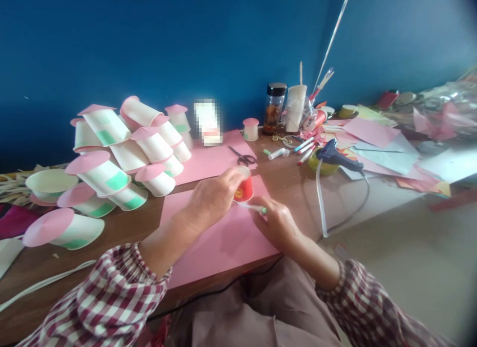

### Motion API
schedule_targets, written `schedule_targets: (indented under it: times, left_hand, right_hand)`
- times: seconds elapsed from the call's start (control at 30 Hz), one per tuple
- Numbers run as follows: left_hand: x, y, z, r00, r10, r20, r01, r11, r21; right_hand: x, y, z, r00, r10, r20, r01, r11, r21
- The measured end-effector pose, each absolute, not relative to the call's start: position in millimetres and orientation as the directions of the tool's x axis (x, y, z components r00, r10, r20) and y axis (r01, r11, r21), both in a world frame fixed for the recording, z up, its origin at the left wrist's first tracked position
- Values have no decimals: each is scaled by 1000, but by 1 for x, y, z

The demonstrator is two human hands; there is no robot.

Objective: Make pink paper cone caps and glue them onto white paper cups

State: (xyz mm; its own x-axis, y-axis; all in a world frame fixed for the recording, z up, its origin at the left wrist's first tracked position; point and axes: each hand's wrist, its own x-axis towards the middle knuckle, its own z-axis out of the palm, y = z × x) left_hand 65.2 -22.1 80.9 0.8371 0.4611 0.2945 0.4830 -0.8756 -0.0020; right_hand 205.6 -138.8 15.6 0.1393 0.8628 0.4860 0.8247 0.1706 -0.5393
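My left hand (212, 195) is closed over a small red paper cup (245, 189), which stands upside down on a pink paper sheet (219, 237) on the wooden table. My right hand (278, 222) grips a white pen with a green cap (257, 208), whose tip sits at the cup's base on the pink sheet. Both forearms wear red-and-white checked sleeves.
A pile of white paper cups with pink paper discs (122, 153) lies at the left. Black scissors (242, 157) rest on a second pink sheet behind. A blue glue gun (335, 157) with its cord, markers (303, 149), a jar (275, 108) and scattered coloured paper (376, 138) fill the right side.
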Motion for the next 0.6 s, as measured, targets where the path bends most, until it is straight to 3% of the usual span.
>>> schedule_targets:
  times: [0.33,0.6]
  left_hand:
    - [67,-23,84,841,483,245,512,-856,-68]
    - [66,-22,83,839,478,258,497,-868,-9]
  right_hand:
    - [220,-145,20,170,872,460,805,147,-575]
    - [228,-143,27,236,871,430,765,106,-635]
